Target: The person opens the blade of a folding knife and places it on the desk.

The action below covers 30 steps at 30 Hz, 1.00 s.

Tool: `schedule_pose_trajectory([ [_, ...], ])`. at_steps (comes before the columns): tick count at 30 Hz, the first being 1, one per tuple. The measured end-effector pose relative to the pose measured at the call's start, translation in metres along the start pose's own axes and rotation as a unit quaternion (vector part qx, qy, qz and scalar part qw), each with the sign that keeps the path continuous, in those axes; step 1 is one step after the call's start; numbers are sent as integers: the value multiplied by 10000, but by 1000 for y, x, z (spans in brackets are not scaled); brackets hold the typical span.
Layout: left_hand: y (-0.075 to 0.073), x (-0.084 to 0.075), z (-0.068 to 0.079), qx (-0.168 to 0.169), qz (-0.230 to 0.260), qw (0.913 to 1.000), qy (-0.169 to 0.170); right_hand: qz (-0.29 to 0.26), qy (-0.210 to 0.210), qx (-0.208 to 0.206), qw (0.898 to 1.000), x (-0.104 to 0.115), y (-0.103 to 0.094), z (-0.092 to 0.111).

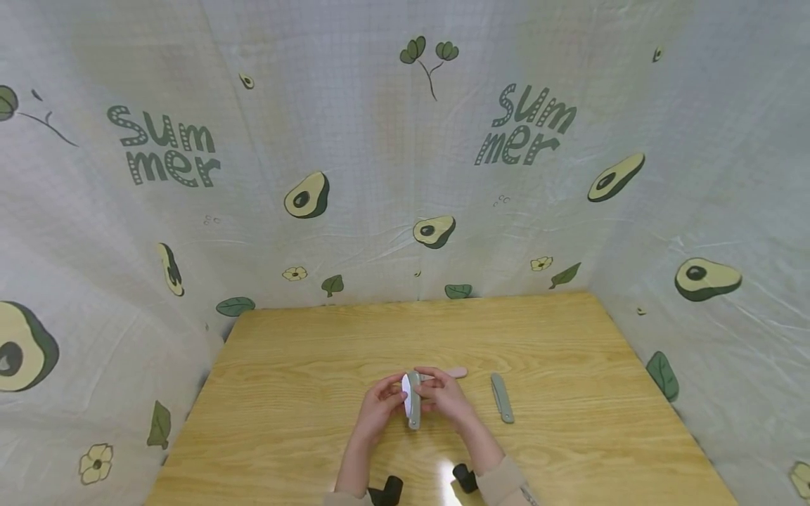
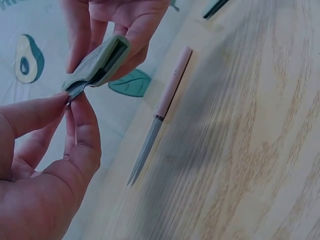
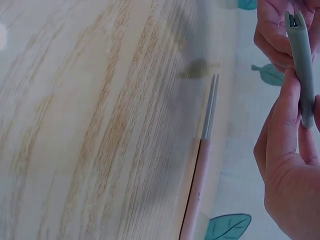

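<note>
A folding knife (image 1: pixel 414 404) with a grey-green handle is held up between both hands, its pale blade (image 1: pixel 406 395) partly swung out along the left side of the handle. My left hand (image 1: pixel 376 409) pinches the blade between thumb and fingertips. The handle is gripped by my right hand (image 1: pixel 451 402), fingers on one side and thumb on the other. Behind the right hand lies a pink-handled knife (image 2: pixel 172 85), its slim metal part pointing left. In the head view the right hand covers much of it.
A second grey-green folding knife (image 1: pixel 502 398) lies folded to the right of the hands. The wooden table (image 1: pixel 285 365) is bordered at the back and sides by a pale curtain (image 1: pixel 373 140) printed with avocados. Black wrist mounts (image 1: pixel 465 478) show near the front.
</note>
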State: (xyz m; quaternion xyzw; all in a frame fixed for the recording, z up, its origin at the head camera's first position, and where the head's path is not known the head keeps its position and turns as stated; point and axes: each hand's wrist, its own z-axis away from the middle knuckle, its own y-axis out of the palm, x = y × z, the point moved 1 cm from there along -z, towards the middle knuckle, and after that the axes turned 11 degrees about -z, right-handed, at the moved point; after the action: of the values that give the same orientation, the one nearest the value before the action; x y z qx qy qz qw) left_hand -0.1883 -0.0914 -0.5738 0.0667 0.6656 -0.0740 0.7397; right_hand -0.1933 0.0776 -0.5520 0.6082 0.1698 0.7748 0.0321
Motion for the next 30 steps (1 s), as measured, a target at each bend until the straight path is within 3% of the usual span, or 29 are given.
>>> schedule_pose_trajectory([
  [30,6,-1,3,-462,29,9989,55,-160,-179,-156,9996,-1,-9,3],
])
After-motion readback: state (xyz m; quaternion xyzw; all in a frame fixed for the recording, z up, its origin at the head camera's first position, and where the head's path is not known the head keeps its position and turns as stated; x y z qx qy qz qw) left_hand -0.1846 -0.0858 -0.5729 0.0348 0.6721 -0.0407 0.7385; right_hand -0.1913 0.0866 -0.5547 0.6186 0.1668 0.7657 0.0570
